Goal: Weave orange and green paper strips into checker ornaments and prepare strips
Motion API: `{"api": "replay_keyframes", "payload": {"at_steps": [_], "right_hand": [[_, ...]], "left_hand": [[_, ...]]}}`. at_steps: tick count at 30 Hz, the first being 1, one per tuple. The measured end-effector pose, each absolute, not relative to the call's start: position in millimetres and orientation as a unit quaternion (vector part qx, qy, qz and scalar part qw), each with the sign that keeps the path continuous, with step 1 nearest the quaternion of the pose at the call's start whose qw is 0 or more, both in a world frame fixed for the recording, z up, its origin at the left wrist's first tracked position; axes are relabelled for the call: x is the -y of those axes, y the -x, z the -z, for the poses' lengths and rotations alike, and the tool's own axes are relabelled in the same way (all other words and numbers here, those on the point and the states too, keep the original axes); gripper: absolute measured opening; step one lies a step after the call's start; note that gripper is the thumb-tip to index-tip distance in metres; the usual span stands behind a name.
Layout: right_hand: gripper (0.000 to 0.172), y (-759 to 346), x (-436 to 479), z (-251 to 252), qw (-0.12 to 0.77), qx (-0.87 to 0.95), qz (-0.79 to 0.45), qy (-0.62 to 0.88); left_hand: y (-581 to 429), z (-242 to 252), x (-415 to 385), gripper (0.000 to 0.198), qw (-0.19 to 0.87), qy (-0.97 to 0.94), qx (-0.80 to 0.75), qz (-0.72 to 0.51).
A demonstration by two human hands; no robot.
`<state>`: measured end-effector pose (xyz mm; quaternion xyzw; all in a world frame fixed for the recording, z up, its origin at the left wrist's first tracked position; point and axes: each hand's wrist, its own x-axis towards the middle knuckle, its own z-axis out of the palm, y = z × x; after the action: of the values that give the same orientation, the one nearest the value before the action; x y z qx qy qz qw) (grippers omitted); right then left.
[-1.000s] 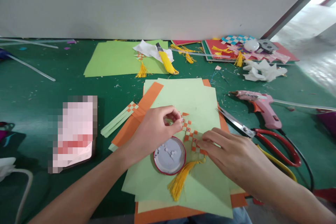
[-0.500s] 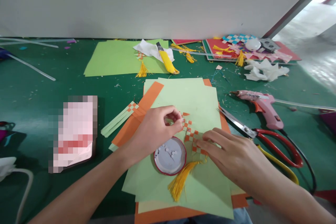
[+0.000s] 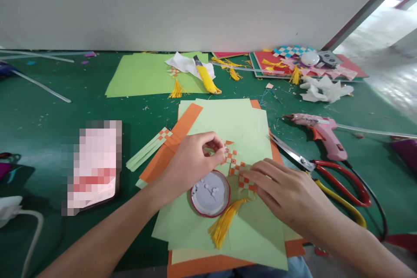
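A small woven piece of orange and light green paper strips [image 3: 237, 167] lies on a stack of light green sheets [image 3: 241, 126]. A yellow tassel [image 3: 224, 226] hangs from its lower corner. My left hand [image 3: 192, 163] pinches the piece's upper left edge with thumb and fingertips closed. My right hand [image 3: 286, 193] lies over its lower right part, fingers pressed down on it. Just below my left hand sits a round red-rimmed lid [image 3: 210, 193] holding several small white beads.
Red-handled scissors [image 3: 325, 169] and a pink glue gun [image 3: 321, 132] lie to the right. A blurred phone [image 3: 93, 165] lies at left, woven strips [image 3: 153, 143] beside it. A yellow utility knife [image 3: 205, 76], green paper [image 3: 140, 74] and finished pieces [image 3: 293, 58] sit at the back.
Both hands keep their place on the woven piece; the fingertips shift only slightly. The view has tilted a little.
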<state>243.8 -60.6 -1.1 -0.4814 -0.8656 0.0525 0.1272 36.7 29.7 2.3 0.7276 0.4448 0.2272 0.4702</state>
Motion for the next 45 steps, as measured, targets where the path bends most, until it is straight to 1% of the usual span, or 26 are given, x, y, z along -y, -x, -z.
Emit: {"api": "replay_keyframes", "payload": {"at_steps": [4,7,10,13,16,18,22,26,29,32,33,34,35,37,38,41,43,45], "right_hand": [[0.023,-245,58,1,0.202,0.822,-0.098,0.523],[0.019,-239,51,-4,0.255,0.774,-0.146,0.561],[0.017,-228,43,-13,0.288,0.731,-0.210,0.581],[0.013,-219,38,-18,0.311,0.706,-0.255,0.583],[0.010,-214,36,-17,0.327,0.700,-0.244,0.586],[0.012,-212,35,-14,0.334,0.709,-0.220,0.580],[0.011,-212,35,-11,0.321,0.734,-0.186,0.568],[0.011,-218,44,-11,0.285,0.753,-0.169,0.568],[0.012,-229,55,-10,0.250,0.774,-0.148,0.562],[0.017,-241,65,-8,0.209,0.778,-0.091,0.586],[0.015,-244,67,-7,0.197,0.774,-0.069,0.597],[0.011,-245,69,-6,0.190,0.772,-0.051,0.604],[0.013,-245,71,-6,0.186,0.772,-0.042,0.606],[0.025,-240,73,-6,0.191,0.781,-0.051,0.592],[0.027,-234,73,-7,0.199,0.788,-0.062,0.579],[0.023,-212,70,-7,0.219,0.807,-0.085,0.541],[0.023,-197,64,-6,0.189,0.819,-0.083,0.535],[0.017,-186,57,-2,0.138,0.827,-0.064,0.541]], "left_hand": [[-36,-7,-29,0.010,0.479,-0.720,-0.436,-0.249],[-37,-12,-28,0.011,0.513,-0.719,-0.402,-0.240],[-38,-13,-26,0.010,0.547,-0.718,-0.370,-0.220],[-37,-12,-25,0.010,0.551,-0.720,-0.361,-0.218],[-37,-9,-25,0.010,0.539,-0.731,-0.358,-0.216],[-37,-7,-25,0.008,0.529,-0.741,-0.355,-0.214],[-37,-7,-26,0.008,0.514,-0.749,-0.358,-0.215],[-35,-13,-29,0.019,0.462,-0.735,-0.412,-0.276],[-32,-16,-32,0.027,0.446,-0.691,-0.464,-0.328],[-30,-16,-34,0.034,0.441,-0.665,-0.486,-0.357],[-29,-15,-35,0.034,0.443,-0.663,-0.485,-0.358],[-30,-14,-35,0.033,0.448,-0.662,-0.481,-0.360],[-30,-13,-35,0.030,0.454,-0.660,-0.477,-0.363],[-31,-11,-35,0.020,0.458,-0.657,-0.467,-0.375],[-32,-10,-35,0.016,0.457,-0.656,-0.465,-0.379],[-33,-8,-35,0.013,0.454,-0.661,-0.467,-0.373],[-33,-7,-35,0.013,0.453,-0.663,-0.471,-0.365],[-33,-5,-35,0.011,0.453,-0.666,-0.471,-0.360]]}}
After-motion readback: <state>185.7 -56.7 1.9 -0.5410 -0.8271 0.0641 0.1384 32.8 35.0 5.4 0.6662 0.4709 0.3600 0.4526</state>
